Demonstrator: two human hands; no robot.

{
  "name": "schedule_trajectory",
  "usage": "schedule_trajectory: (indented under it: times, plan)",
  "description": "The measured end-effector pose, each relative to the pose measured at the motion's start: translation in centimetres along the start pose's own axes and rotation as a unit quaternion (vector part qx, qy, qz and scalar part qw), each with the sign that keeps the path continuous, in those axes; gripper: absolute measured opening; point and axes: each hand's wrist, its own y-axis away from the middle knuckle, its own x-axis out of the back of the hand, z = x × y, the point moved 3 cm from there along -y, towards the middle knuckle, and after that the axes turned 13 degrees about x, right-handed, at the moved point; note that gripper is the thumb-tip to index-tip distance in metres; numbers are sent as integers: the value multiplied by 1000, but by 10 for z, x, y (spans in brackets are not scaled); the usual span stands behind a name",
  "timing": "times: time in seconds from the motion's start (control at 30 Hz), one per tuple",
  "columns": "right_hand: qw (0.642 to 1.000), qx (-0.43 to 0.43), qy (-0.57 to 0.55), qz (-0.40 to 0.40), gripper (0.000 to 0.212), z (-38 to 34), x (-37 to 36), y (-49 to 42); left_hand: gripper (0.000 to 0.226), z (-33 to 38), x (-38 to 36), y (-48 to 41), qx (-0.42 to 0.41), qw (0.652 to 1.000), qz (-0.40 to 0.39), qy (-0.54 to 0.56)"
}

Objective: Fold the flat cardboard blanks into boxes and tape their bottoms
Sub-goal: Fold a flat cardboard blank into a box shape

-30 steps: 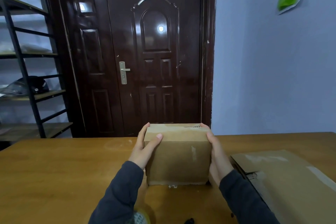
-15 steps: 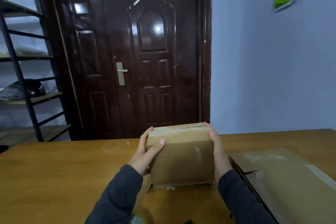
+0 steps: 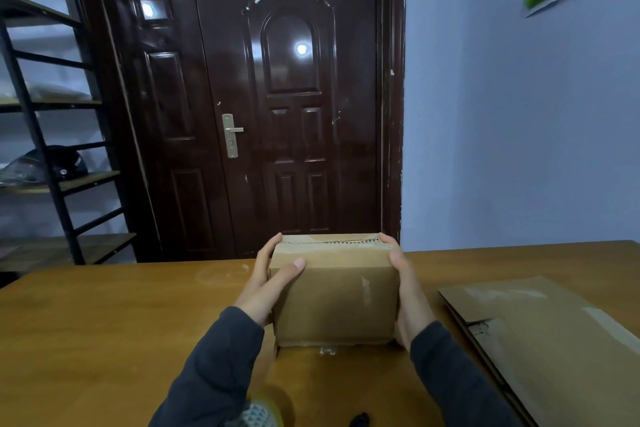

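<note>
Head view: box (image 3: 334, 302) sits mid table (image 3: 104, 322), gripped.
L hand (image 3: 268, 282) & R hand (image 3: 405, 284) clamp its sides, fingers curled over top edge; flat blanks (image 3: 554, 340) at table's right. Likely light, stiff-ish, dentable: grip side walls.

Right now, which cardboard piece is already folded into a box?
The cardboard box held between the left hand and right hand; the cardboard blanks to its right lie flat, untouched.

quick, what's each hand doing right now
Left hand: holding the cardboard box, thumb on its front, fingers round its left side.
Right hand: holding the same box, fingers curled over its top right edge.
</note>
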Motion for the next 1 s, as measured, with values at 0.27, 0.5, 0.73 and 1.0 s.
schedule_trajectory:
  times: [0.27, 0.5, 0.73, 1.0]
  plan:
    - [999, -34, 9, -6, 31, -9, -3, 0, 70, -10, 6, 5, 23, 998, -13, -58]
    - [998, -44, 33, -12, 30, 11, -13, 18, 57, -25, 24, 6, 67, 997, 16, -45]
    - [999, -14, 27, -35, 36, 2, -15, 35, 46, -25, 21, 14, 37, 998, 21, -43]
    - [997, -16, 56, -45, 39, -8, -18, 41, 42, -23, 19, 19, -7, 999, 37, -35]
